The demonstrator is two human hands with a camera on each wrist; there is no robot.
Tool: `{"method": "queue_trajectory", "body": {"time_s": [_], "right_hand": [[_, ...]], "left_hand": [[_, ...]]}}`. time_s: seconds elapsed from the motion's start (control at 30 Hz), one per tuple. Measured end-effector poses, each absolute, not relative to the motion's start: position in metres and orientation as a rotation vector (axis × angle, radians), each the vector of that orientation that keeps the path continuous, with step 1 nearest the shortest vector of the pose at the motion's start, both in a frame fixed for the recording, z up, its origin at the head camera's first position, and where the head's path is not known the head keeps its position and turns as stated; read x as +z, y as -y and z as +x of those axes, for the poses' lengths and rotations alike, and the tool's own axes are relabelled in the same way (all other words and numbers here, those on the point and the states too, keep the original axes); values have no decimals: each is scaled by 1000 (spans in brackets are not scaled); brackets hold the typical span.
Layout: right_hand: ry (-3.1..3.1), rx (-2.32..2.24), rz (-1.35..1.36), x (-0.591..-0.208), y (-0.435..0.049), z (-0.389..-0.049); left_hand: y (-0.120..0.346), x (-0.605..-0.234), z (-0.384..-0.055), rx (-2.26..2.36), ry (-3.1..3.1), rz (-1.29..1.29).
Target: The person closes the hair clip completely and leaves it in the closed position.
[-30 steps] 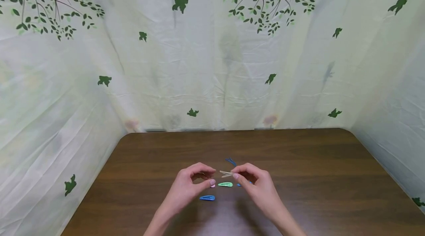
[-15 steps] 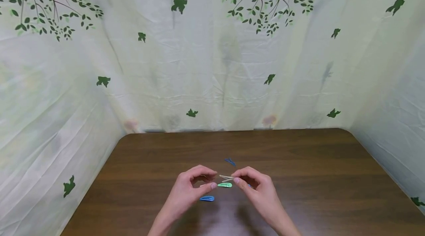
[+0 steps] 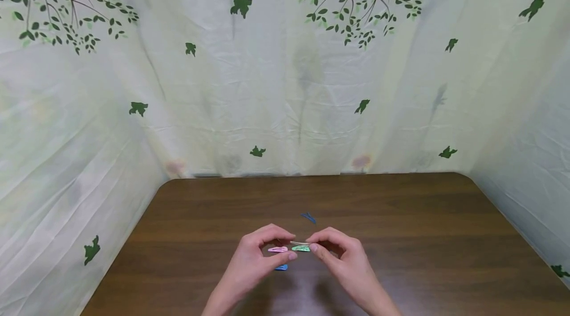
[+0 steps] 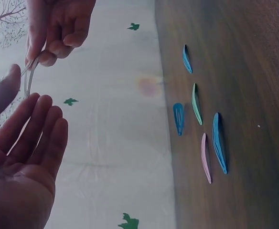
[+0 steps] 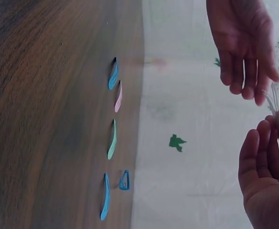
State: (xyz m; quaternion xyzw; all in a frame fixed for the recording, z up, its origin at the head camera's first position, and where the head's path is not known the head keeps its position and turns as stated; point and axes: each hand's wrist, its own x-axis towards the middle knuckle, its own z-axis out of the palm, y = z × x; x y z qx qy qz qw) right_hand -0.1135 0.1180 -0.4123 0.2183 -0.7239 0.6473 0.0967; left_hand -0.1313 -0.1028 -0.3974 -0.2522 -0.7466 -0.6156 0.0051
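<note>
My right hand (image 3: 340,252) pinches one end of a pale, off-white snap hair clip (image 4: 30,78) between thumb and forefinger, above the table. The clip's two layers stand apart in the left wrist view. My left hand (image 3: 256,252) is at the clip's other end, its fingers nearly straight and the thumb apart from them. The left forefinger is at the clip's tip; whether it touches I cannot tell. Below the hands lie a pink hair clip (image 3: 278,249), a green hair clip (image 3: 301,248) and a blue hair clip (image 3: 281,267) partly hidden by the left thumb.
Beyond the hands, an opened blue hair clip (image 3: 308,217) lies on the brown wooden table (image 3: 213,207). Another blue clip (image 5: 105,196) shows in the right wrist view; the right hand covers it in the head view. A white printed cloth (image 3: 267,83) hangs behind.
Both hands have come slightly down and closer together. The left fingertips have moved nearer to the pale clip, whose legs looked more widely spread before. The pink clip has come into view.
</note>
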Motion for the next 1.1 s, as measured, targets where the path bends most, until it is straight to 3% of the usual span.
{"method": "queue_trajectory", "body": {"time_s": [1.1], "right_hand": [[2044, 1811, 652, -413, -108, -107]], "left_hand": [[93, -403, -129, -1707, 2220, -830]]}}
